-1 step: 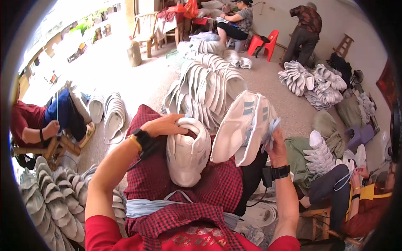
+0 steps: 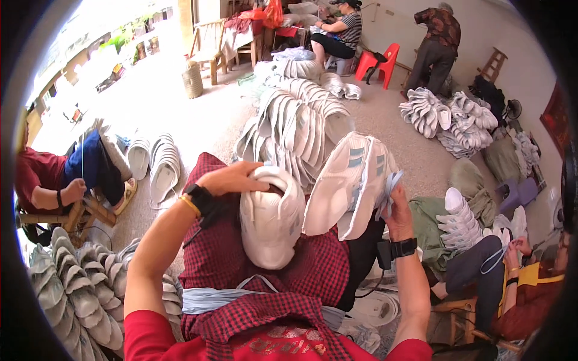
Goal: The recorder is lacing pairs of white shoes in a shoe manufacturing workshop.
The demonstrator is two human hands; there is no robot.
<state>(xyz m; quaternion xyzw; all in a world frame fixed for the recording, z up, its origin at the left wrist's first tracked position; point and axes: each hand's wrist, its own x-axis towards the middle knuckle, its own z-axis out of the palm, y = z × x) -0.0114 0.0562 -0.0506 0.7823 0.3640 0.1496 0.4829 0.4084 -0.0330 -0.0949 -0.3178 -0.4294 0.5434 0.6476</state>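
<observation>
A white shoe upper [image 2: 272,225] rests toe-down on my lap, which a red-and-black checked apron [image 2: 211,246] covers. My left hand [image 2: 233,178] is closed on the rim of its opening, with the fingers reaching partly inside. Thin lace ends lie across the front of that upper. To its right, my right hand [image 2: 397,210] grips a couple of white uppers with blue-grey patches [image 2: 346,186] by their pale blue heel ends. These hang side by side above my right knee, apart from the one on my lap.
Rows of nested uppers [image 2: 295,120] lie on the floor ahead, with more stacks at lower left [image 2: 84,289] and far right [image 2: 451,120]. Seated people work at left [image 2: 48,174] and right [image 2: 524,301]. A red plastic chair [image 2: 385,63] stands farther back.
The upper under my left hand has tipped slightly, so its opening looks narrower and its laces show more. My right hand stays nearly still.
</observation>
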